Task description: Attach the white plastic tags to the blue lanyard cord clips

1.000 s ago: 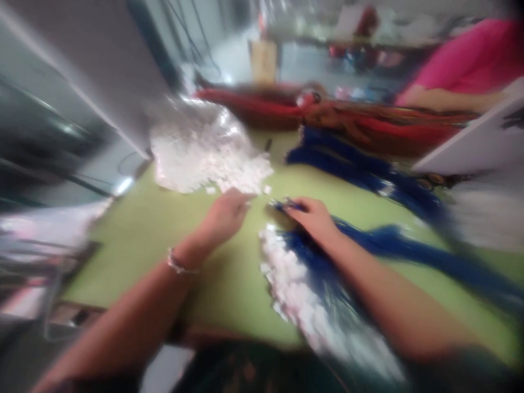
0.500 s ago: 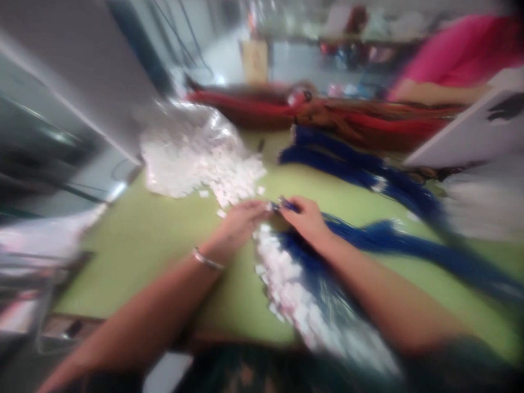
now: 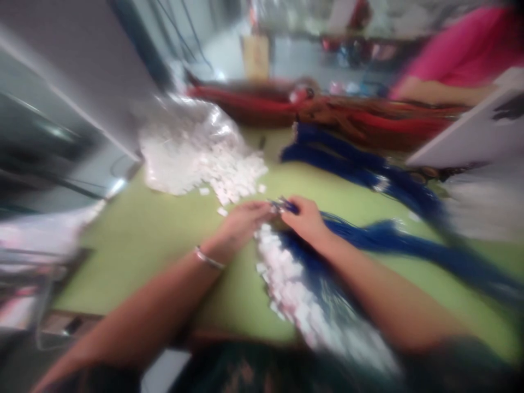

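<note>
While the right hand [image 3: 305,218] is gripping a small bunch of blue wires [image 3: 291,206] in closed fingers, the left hand [image 3: 245,221] is meeting it from the other side, its fingertips drawn narrowly together at the wire ends [image 3: 277,206]. Blur is hiding whether the left fingers are also pinching a small piece, so that cannot be told. The wire ends are sticking out of the right hand's grip toward the left hand, above the green tabletop [image 3: 164,234]. Just below the grip, on the near side, a heap of white pieces [image 3: 286,273] is running toward the person's body, with more blue strands lying along its right side. To the right of the grip, a long blue bundle [image 3: 393,240] is stretching away beneath the right forearm. Beyond the grip and to its left, loose white pieces [image 3: 229,174] are spilling from a clear plastic bag [image 3: 216,117]; beyond it to the right, other blue bundles [image 3: 339,155] are lying. Farther off, red strands [image 3: 245,101] are crossing the far side, and a person in a pink sleeve [image 3: 454,54] is appearing at far right.
</note>
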### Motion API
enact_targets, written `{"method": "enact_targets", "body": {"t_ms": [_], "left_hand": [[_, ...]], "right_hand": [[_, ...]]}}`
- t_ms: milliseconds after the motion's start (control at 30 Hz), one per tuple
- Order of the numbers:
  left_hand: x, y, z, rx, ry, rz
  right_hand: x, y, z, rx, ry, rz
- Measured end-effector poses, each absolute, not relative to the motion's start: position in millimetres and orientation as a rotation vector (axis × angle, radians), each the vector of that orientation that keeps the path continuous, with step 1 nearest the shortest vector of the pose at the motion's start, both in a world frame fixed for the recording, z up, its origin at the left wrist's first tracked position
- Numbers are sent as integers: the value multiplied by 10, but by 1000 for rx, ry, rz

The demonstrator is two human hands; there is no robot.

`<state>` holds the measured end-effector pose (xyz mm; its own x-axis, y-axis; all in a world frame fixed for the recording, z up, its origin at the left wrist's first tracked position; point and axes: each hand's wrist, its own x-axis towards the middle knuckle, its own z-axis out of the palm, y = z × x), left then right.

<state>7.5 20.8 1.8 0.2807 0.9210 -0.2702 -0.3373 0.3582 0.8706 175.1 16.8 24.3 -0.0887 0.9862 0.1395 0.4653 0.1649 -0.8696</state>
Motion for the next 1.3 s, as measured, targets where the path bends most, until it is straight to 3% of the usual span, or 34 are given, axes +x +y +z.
{"method": "enact_targets", "body": {"t_ms": [733,933,1300], "left_hand": [[49,219,-77,920,1053,992],[113,180,-123,1050,1185,1079],[115,177,-168,1069,1227,1073]], "right_hand": [[1789,195,188,-1445,-1710,847],[1760,162,91,-1514,-1798,676],[1850,201,185,-1484,-1843,892]]}}
